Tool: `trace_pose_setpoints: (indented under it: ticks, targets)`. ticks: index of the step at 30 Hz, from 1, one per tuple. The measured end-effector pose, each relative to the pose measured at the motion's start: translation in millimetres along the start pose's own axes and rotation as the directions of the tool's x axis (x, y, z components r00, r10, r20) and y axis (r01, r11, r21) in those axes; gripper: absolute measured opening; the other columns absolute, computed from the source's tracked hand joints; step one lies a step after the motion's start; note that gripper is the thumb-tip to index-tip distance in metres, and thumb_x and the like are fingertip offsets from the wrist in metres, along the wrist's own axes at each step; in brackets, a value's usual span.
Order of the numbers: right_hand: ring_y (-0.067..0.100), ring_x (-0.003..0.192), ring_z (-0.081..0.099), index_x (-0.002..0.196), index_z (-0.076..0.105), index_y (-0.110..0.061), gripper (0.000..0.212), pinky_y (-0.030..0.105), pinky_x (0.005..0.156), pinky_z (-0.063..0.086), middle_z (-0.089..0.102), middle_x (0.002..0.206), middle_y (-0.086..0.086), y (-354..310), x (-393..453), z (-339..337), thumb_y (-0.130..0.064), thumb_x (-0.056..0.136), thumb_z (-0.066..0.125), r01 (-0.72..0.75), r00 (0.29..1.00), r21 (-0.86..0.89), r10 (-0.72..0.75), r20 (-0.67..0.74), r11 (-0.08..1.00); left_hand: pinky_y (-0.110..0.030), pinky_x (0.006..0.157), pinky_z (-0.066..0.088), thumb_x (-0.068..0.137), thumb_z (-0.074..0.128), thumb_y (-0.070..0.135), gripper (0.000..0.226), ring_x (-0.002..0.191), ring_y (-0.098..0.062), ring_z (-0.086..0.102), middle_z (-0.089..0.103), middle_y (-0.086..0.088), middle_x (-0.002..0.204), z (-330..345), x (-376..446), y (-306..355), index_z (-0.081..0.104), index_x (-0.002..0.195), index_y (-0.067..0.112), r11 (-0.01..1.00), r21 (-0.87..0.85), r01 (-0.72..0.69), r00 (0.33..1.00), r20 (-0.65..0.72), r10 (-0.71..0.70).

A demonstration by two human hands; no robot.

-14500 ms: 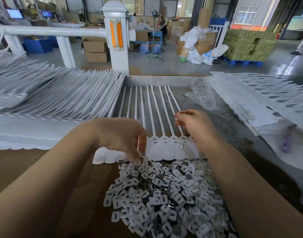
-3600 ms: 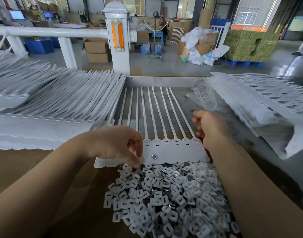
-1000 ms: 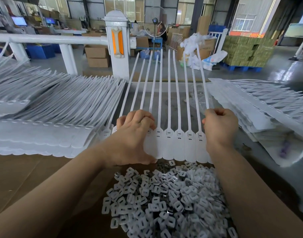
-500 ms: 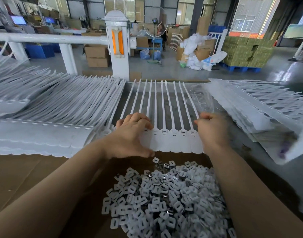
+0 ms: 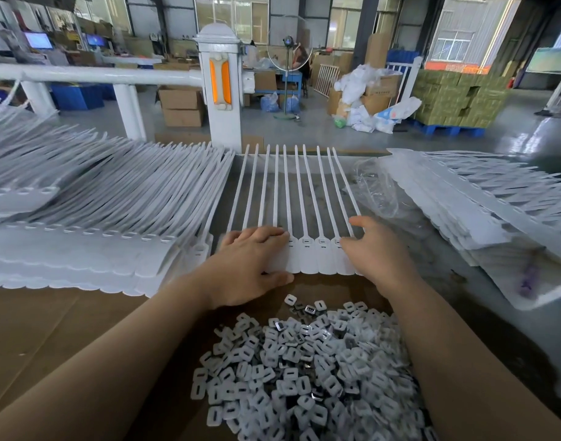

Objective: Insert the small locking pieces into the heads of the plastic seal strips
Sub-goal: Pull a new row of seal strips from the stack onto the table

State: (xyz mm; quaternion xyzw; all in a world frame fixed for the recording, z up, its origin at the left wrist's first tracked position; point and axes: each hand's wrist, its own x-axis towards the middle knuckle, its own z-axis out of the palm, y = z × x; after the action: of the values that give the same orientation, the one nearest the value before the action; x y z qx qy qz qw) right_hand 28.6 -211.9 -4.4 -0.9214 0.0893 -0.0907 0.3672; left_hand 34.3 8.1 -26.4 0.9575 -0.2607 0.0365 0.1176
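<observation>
Locking pieces (image 5: 304, 370) lie heaped just behind our flat, relaxed left hand (image 5: 250, 265) and right hand (image 5: 377, 253), which press the seal strips (image 5: 307, 249).

- Light: bright, even daylight from the tall windows (image 5: 231, 14) at the far wall.
- Glare: pale sheen on the floor (image 5: 527, 135) at right; white strips (image 5: 291, 192) near washed out.
- Shadows: soft and faint under the forearms.
- Distortion: wide-angle bowing; the rail (image 5: 91, 76) curves, edges stretch.
- Focus: centre sharp; the right stack (image 5: 482, 211) slightly smeared, far background soft.
</observation>
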Motion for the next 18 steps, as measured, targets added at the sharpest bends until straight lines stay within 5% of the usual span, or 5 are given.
trace_pose_setpoints:
  ticks: [5,9,13,18]
  targets:
    - [0.027,0.125,0.053,0.145,0.045,-0.023,0.051,0.045,0.109,0.038,0.054,0.142,0.007,0.0,-1.6,0.5,-0.022,0.095,0.051,0.037,0.997,-0.188,-0.024,0.073,0.981,-0.034,0.115,0.004,0.095,0.043,0.056,0.067,0.147,-0.007,0.012,0.017,0.015,0.161,4.4,1.0,0.3,0.022,0.154,0.032,0.999,-0.034,-0.024,0.999,-0.028,0.023]
    - [0.024,0.119,0.055,0.144,0.045,-0.025,0.049,0.048,0.109,0.038,0.054,0.142,0.006,0.6,-2.6,1.1,-0.027,0.095,0.052,0.068,0.993,-0.210,-0.046,0.108,0.975,-0.038,0.117,0.004,0.099,0.043,0.047,0.058,0.149,-0.011,0.012,0.018,0.013,0.161,6.5,1.7,2.4,0.026,0.153,0.032,1.000,-0.025,0.006,0.997,-0.079,-0.008]
    - [0.025,0.134,0.036,0.130,0.056,-0.044,0.040,0.043,0.112,0.022,0.051,0.143,-0.004,-2.4,-5.0,-1.9,-0.038,0.091,0.058,0.216,0.976,-0.323,-0.210,0.053,0.922,-0.043,0.117,0.012,0.096,0.052,0.044,0.052,0.145,-0.015,0.022,0.029,0.008,0.157,4.3,-0.1,6.0,0.040,0.145,0.035,0.999,0.006,0.050,0.978,-0.205,-0.048]
    - [0.031,0.139,0.027,0.120,0.054,-0.064,0.036,0.050,0.109,0.018,0.033,0.157,-0.014,-5.2,-6.0,1.8,-0.059,0.086,0.059,0.330,0.936,-0.434,-0.229,0.268,0.839,-0.044,0.107,0.015,0.095,0.049,0.046,0.029,0.135,-0.016,0.028,0.044,0.010,0.141,1.3,-5.6,7.7,0.061,0.121,0.048,0.997,0.060,0.053,0.969,-0.243,-0.036]
